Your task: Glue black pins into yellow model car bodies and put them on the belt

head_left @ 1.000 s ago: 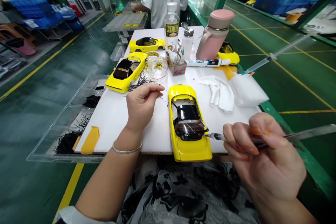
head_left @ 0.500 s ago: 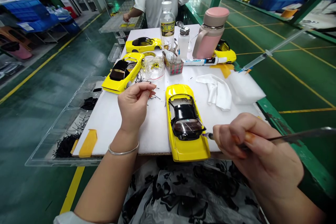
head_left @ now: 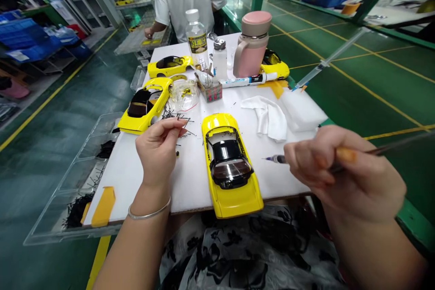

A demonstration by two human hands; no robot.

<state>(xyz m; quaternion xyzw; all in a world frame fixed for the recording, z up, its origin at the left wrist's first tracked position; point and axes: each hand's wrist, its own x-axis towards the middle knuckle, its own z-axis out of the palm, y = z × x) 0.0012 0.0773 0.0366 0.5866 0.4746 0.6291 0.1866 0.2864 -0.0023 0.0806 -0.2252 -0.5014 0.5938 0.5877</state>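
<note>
A yellow toy car body (head_left: 236, 199) with a black roof and dark clear window lies near the table's front edge, between my hands. My left hand (head_left: 159, 149) is closed in a pinch left of it, above a scatter of thin black sticks (head_left: 175, 115). What those fingertips hold, if anything, is too small to make out. Over on the right, my right hand (head_left: 346, 172) grips a slim pointed tool (head_left: 278, 159) with a dark, blurred handle. Its fine tip points left toward the car body, apart from it.
More yellow car bodies (head_left: 146, 104) lie at the left and back. Behind are a clear bottle (head_left: 197, 43), a pink flask (head_left: 253, 45), a marker (head_left: 246, 80) and a syringe (head_left: 326, 61). A white cloth (head_left: 267, 115) lies right; a clear tray (head_left: 73, 167) sits left.
The tool tip has come away from the car body's right side, with my right hand moving right. My left hand stays pinched near the black sticks. The whole view has shifted.
</note>
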